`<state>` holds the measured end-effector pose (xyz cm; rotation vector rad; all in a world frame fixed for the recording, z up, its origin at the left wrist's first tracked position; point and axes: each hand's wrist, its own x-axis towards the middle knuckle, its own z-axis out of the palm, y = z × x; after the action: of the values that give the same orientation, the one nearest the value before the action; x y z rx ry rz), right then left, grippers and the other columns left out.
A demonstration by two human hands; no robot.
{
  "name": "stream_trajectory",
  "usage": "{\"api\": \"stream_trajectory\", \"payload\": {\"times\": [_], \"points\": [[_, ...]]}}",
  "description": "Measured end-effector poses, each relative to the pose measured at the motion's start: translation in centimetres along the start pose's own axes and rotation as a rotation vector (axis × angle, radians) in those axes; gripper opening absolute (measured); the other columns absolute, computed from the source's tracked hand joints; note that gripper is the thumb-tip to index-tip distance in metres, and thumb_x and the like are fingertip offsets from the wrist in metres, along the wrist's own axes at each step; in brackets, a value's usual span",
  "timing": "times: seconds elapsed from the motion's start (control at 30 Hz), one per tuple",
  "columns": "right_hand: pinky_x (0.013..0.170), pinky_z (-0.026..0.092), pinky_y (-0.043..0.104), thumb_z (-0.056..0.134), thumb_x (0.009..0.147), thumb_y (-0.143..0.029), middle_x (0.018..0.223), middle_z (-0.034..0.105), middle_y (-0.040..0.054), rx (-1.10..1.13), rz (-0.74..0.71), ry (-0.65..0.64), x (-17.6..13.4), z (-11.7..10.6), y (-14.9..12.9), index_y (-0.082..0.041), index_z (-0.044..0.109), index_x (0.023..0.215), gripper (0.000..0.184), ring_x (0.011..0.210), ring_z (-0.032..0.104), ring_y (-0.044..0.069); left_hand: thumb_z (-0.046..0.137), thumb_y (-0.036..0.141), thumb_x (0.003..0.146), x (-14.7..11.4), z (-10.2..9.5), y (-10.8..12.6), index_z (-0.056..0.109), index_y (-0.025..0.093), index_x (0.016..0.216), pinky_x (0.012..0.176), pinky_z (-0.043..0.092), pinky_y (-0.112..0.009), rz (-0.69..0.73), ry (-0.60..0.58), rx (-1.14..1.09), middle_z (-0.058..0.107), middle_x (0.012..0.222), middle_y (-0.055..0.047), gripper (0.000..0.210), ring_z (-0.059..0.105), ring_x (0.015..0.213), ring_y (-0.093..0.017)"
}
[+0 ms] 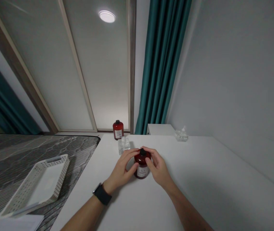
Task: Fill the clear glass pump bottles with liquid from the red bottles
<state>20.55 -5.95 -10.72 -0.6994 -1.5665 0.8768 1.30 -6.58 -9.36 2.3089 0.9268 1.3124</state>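
A dark red bottle (142, 172) with a black cap and a white label stands upright on the white table (132, 205). My left hand (124, 166) curves round its left side, thumb at the front and fingers by the shoulder. From the right, my right hand (158, 166) wraps it with the thumb on the front and the fingers behind. Just beyond my left hand lies a clear plastic-looking packet (124, 145). A second red bottle (118, 130) with a black cap stands at the table's far edge behind the packet.
Another clear crumpled item (181, 134) lies at the far right of the table. A white perforated basket (61, 178) rests on the grey patterned surface to the left. Behind the table are a white cabinet (160, 129) and a teal curtain (163, 64); a wall runs along the right.
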Motion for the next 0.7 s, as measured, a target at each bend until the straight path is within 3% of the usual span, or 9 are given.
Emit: {"api": "stream_trajectory", "payload": {"times": [0.3,0.53,0.7], "points": [[0.109,0.044,0.041,0.056,0.096,-0.027,0.123,0.060,0.0084,-0.093,-0.082,0.019,0.27,-0.19,-0.43,-0.028,0.061,0.126,0.031,0.121,0.058,0.023,0.055,0.024,0.097,-0.02,0.09,-0.15,0.054,0.024,0.135,0.110,0.041,-0.049,0.002,-0.005,-0.001,0.058,0.140,-0.012,0.038,0.052,0.130,-0.027],[0.117,0.036,0.047,0.058,0.096,-0.029,0.137,0.060,0.0085,-0.003,-0.012,0.004,-0.09,-0.16,0.05,-0.029,0.060,0.124,0.028,0.132,0.053,0.024,0.054,0.024,0.098,0.11,0.06,-0.23,0.053,0.025,0.136,0.111,0.040,-0.049,0.003,-0.018,-0.017,0.057,0.141,-0.011,0.038,0.051,0.131,-0.027],[0.111,0.043,0.044,0.060,0.095,-0.029,0.125,0.061,0.0088,-0.053,-0.058,0.028,0.13,-0.23,-0.24,-0.028,0.061,0.125,0.030,0.122,0.058,0.024,0.053,0.026,0.098,0.00,-0.05,-0.09,0.055,0.025,0.134,0.112,0.040,-0.049,-0.009,-0.016,-0.025,0.058,0.141,-0.011,0.036,0.052,0.131,-0.027]]}}
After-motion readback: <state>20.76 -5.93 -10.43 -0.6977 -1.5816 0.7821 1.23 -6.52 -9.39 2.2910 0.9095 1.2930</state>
